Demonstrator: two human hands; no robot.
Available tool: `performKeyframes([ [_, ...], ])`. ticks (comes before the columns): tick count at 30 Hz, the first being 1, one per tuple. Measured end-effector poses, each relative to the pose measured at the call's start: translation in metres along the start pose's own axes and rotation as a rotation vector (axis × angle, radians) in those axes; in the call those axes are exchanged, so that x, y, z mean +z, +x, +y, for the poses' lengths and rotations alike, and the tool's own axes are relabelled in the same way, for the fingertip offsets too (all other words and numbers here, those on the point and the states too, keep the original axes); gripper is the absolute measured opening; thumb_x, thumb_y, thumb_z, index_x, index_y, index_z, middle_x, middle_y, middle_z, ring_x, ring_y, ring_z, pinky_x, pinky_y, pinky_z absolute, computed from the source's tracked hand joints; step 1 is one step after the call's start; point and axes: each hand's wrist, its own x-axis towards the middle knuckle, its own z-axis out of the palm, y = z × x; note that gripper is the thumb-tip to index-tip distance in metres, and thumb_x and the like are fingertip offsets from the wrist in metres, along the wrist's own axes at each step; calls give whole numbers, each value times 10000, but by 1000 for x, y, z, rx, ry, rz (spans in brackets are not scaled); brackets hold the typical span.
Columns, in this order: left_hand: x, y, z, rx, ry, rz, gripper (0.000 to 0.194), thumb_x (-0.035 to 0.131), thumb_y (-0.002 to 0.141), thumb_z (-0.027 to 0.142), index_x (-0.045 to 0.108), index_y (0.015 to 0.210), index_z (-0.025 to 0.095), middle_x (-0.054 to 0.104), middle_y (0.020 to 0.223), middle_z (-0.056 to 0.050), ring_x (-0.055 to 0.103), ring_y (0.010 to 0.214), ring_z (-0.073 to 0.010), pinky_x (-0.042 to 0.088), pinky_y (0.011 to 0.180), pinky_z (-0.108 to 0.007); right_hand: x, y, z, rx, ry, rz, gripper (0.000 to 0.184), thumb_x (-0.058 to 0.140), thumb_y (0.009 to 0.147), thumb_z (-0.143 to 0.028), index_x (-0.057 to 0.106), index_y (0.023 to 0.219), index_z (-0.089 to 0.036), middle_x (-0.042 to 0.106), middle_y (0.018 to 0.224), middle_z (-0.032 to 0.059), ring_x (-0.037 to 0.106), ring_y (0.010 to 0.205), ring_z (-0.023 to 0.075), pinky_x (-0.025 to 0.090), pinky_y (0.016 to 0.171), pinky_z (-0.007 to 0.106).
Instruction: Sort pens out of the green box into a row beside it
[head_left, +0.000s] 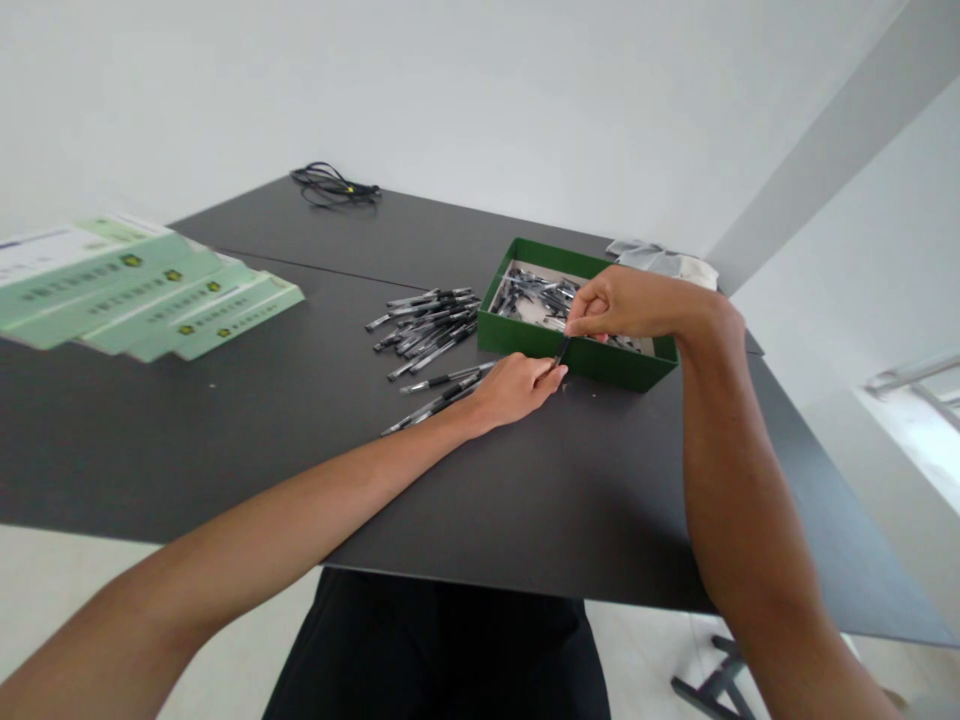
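Bare forearms [742, 480] are spanning the black tabletop [540, 500] as the left hand [517, 388] is pinching the lower part and the right hand [622, 300] the upper part of a gel pen [561, 350], its long axis slanting up-rightward before the green box [626, 371].

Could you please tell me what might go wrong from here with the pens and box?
The held pen is pinched at the fingers, so it might slip.
The left hand partly covers loose pens and could nudge them.
The right hand is over the box and might bump its wall.
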Motion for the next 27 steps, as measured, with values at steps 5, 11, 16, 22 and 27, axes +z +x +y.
performKeyframes([
  [5, 0, 0, 0, 4, -4, 8, 463, 422, 1077, 406, 690, 782, 169, 694, 687, -41, 626, 591, -147, 389, 612, -267, 0, -1, -1, 9, -13, 0, 320, 745, 850, -531, 798, 860, -216, 706, 695, 23, 590, 648, 174, 433, 651, 318],
  [11, 0, 0, 0, -18, -26, 12, 456, 440, 1074, 400, 684, 766, 168, 671, 652, -35, 613, 576, -143, 379, 602, -263, 1, 2, 1, -18, 30, 10, 286, 744, 866, -489, 789, 923, -212, 728, 746, 22, 620, 688, 175, 436, 656, 308],
  [16, -1, 0, 1, -31, -25, 6, 461, 437, 1074, 404, 690, 769, 167, 654, 632, -29, 593, 558, -138, 372, 586, -257, 1, 4, 4, -50, 52, -8, 315, 761, 846, -517, 804, 1028, -264, 768, 823, 21, 668, 798, 221, 476, 713, 320],
  [22, -2, 0, 3, -36, -8, 1, 472, 429, 1073, 409, 696, 767, 168, 656, 627, -31, 592, 555, -143, 381, 584, -261, -1, 2, 1, -36, 11, -10, 352, 724, 855, -572, 819, 980, -258, 768, 787, 16, 648, 749, 209, 451, 674, 318],
  [27, -1, 1, 1, -27, -12, -3, 469, 428, 1075, 410, 702, 780, 170, 679, 660, -36, 605, 574, -145, 381, 592, -261, 0, 2, 1, -35, 9, -7, 385, 718, 854, -589, 829, 980, -242, 761, 775, 33, 651, 741, 216, 460, 666, 333],
])
